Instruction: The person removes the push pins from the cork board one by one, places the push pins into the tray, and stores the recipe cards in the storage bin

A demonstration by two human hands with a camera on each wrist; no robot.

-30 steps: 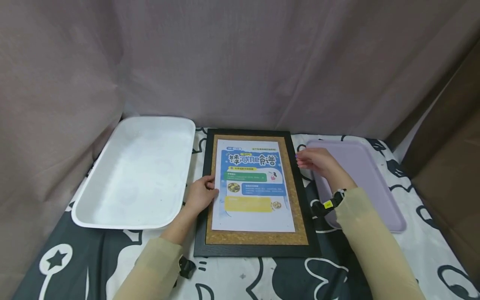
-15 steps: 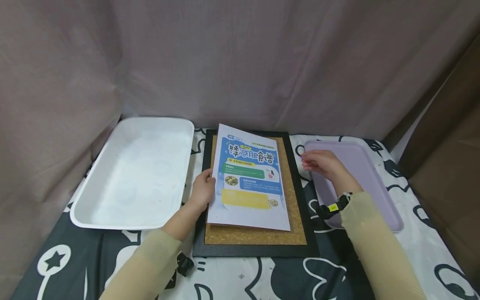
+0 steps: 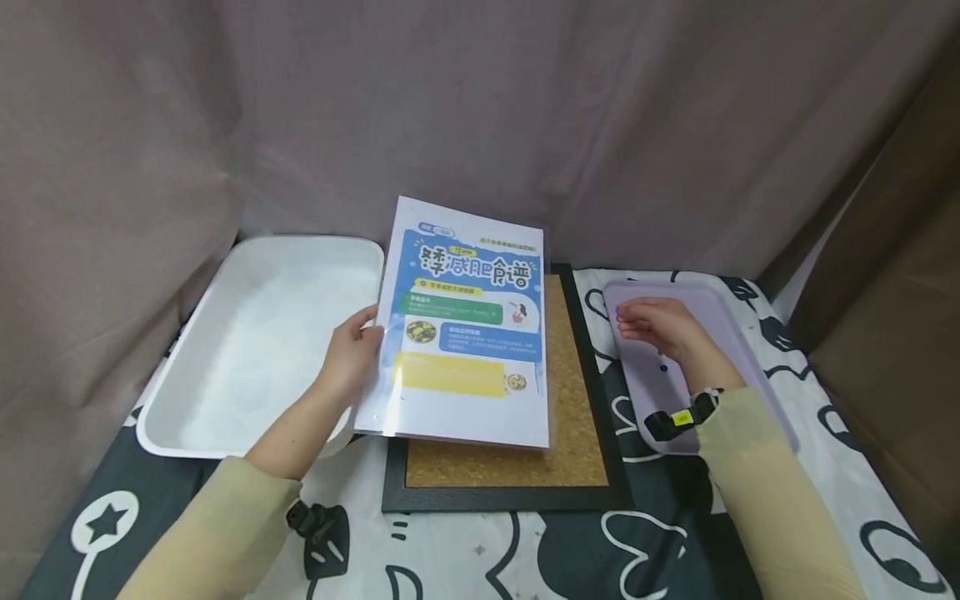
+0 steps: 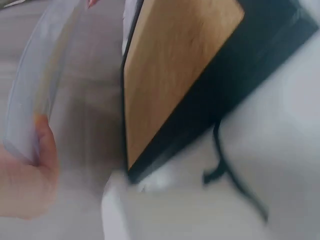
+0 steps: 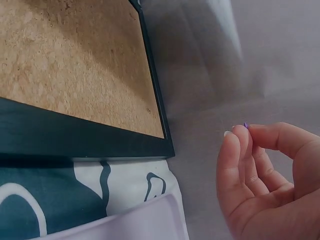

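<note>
My left hand (image 3: pixel 366 332) grips the left edge of a glossy printed sheet (image 3: pixel 461 333) with a blue and yellow design and holds it tilted above a black-framed cork board (image 3: pixel 573 400). In the left wrist view the thumb of that hand (image 4: pixel 35 165) presses the sheet's edge (image 4: pixel 35 95) beside the board (image 4: pixel 170 65). My right hand (image 3: pixel 622 317) hovers over a lilac tray (image 3: pixel 738 350), fingers curled, pinching a tiny purple pin (image 5: pixel 246 125) at the fingertips. A small blue pin (image 3: pixel 663 367) lies in that tray.
A large white tray (image 3: pixel 255 333) stands at the left, partly under the lifted sheet. A black-and-white patterned cloth (image 3: pixel 480 550) covers the table. Grey curtains (image 3: pixel 480 125) close off the back and left; a brown panel (image 3: pixel 892 292) stands at the right.
The sheet lay flat on the cork board; my left hand has lifted it up and leftward, baring the cork. My right hand has drifted from the frame's right edge to over the lilac tray.
</note>
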